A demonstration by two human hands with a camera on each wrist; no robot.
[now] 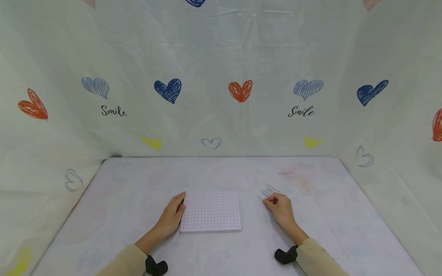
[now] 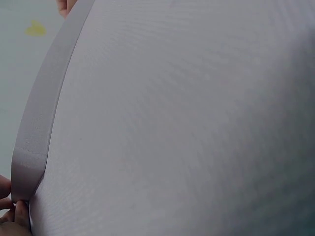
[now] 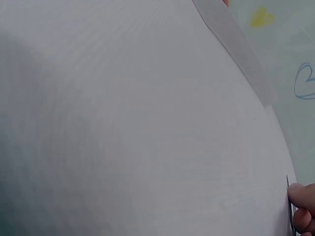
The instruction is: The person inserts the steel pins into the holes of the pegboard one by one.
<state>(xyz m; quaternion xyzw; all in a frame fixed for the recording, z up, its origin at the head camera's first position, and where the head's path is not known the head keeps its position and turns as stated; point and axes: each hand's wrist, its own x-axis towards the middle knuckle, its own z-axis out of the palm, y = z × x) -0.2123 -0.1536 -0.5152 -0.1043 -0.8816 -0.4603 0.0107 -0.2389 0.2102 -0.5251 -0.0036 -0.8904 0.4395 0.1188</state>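
Perforated board [image 1: 211, 211]: matt white, plastic-looking, evenly dotted with fine holes. Pins [image 1: 269, 191] at its 2 o'clock: thin bright metal. Table cover [image 1: 133, 183]: matt, smooth, faintly blotched. Backdrop [image 1: 212, 47]: creased printed cloth. Sleeves [image 1: 327, 271]: soft beige fabric.

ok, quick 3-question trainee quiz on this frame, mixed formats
1. True or false: the left hand rests against the left edge of the white dotted board.
2. The thin metal pins lie nearest to: A) the left hand B) the right hand C) the far edge of the table
3. Fill in: the board lies ____ the two hands.

Key: 1 true; 2 B; 3 between
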